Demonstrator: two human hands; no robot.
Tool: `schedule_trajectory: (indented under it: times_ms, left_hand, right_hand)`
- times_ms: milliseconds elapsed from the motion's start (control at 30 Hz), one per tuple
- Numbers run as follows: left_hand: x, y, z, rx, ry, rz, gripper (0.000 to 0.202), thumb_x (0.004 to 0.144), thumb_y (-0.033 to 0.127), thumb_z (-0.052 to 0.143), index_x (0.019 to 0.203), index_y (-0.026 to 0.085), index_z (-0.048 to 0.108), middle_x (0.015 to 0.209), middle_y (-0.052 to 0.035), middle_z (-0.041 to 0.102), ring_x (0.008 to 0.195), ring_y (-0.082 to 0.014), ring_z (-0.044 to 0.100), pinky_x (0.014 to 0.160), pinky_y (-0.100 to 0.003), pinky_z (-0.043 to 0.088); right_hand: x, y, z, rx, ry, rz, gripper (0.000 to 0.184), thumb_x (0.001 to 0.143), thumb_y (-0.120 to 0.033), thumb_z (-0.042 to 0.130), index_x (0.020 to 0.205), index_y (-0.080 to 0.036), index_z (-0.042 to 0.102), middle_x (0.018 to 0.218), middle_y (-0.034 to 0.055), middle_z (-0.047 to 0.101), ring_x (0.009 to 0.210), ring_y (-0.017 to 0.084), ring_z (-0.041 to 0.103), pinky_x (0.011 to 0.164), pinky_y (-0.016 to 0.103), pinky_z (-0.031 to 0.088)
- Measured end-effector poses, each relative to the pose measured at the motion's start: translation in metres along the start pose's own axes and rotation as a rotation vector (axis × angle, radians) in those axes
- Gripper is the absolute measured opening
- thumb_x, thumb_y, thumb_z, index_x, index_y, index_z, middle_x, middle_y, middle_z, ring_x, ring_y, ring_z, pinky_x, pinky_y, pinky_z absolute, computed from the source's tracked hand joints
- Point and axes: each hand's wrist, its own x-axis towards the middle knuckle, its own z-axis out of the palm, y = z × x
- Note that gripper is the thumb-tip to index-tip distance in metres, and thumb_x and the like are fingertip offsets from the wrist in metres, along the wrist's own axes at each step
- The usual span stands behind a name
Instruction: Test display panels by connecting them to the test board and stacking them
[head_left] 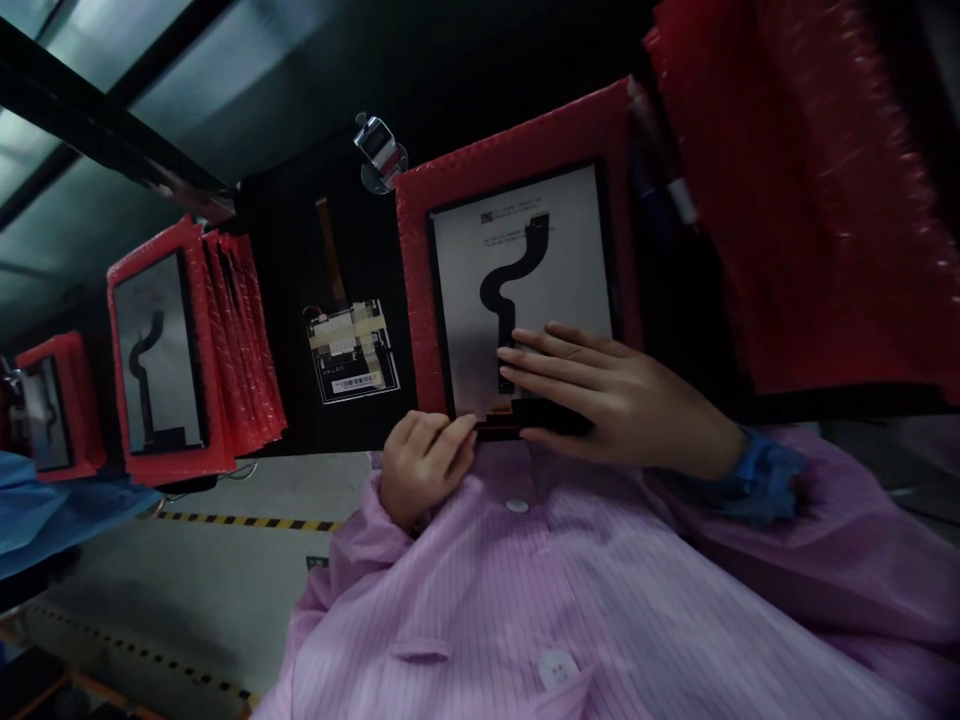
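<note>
Right hand (pixel 604 390) spread flat, left hand (pixel 422 462) curled, at a pale-backed panel (pixel 566 290).
I can't tell whether the left grips anything. A light, even touch along the black ribbon (pixel 490 291) seems wise (thin strips crease easily). The dark-rimmed panel lies on a red bubble sheet (pixel 417 300) on the tabletop (pixel 371 250).

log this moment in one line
left hand: curled at near edge of panel; right hand: laid across panel and cable; panel: on red wrap
</note>
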Motion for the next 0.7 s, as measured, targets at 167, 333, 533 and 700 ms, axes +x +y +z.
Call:
schedule_trajectory:
  times_ms: [167, 333, 533, 700]
  left_hand:
    - [-0.002, 0.004, 0.012, 0.099, -0.065, 0.115, 0.022, 0.101, 0.022, 0.060, 0.120, 0.016, 0.070, 0.086, -0.0029, 0.063, 0.073, -0.0139, 0.057, 0.069, -0.029, 0.043]
    - [-0.009, -0.003, 0.022, 0.070, -0.004, 0.120, 0.020, 0.100, 0.021, 0.062, 0.117, 0.019, 0.071, 0.084, -0.0013, 0.062, 0.071, -0.0125, 0.057, 0.069, -0.028, 0.043]
    - [-0.013, -0.006, 0.028, 0.034, 0.048, 0.114, 0.019, 0.099, 0.022, 0.063, 0.116, 0.017, 0.071, 0.084, -0.0015, 0.063, 0.069, -0.0119, 0.057, 0.069, -0.028, 0.043]
    - [-0.016, -0.006, 0.028, 0.030, 0.028, 0.116, 0.026, 0.100, 0.024, 0.062, 0.122, 0.019, 0.072, 0.085, -0.0017, 0.061, 0.071, -0.0125, 0.055, 0.069, -0.029, 0.042]
  right_hand:
    - [-0.001, 0.000, 0.002, -0.006, 0.027, -0.016, 0.062, 0.099, -0.035, 0.067, 0.156, -0.019, 0.049, 0.150, 0.0092, 0.059, 0.144, 0.028, 0.054, 0.124, 0.049, 0.046]
    - [-0.002, -0.005, 0.004, 0.010, 0.022, -0.032, 0.061, 0.099, -0.028, 0.066, 0.157, -0.022, 0.049, 0.153, 0.0065, 0.056, 0.145, 0.027, 0.052, 0.125, 0.048, 0.046]
    - [-0.004, -0.005, 0.003, -0.018, 0.003, -0.076, 0.054, 0.099, -0.025, 0.065, 0.152, -0.020, 0.053, 0.149, 0.0049, 0.060, 0.148, 0.025, 0.050, 0.126, 0.047, 0.045]
    - [-0.004, -0.004, 0.002, -0.009, -0.060, -0.060, 0.050, 0.101, -0.026, 0.062, 0.150, -0.027, 0.056, 0.149, 0.0009, 0.060, 0.148, 0.024, 0.049, 0.127, 0.047, 0.045]
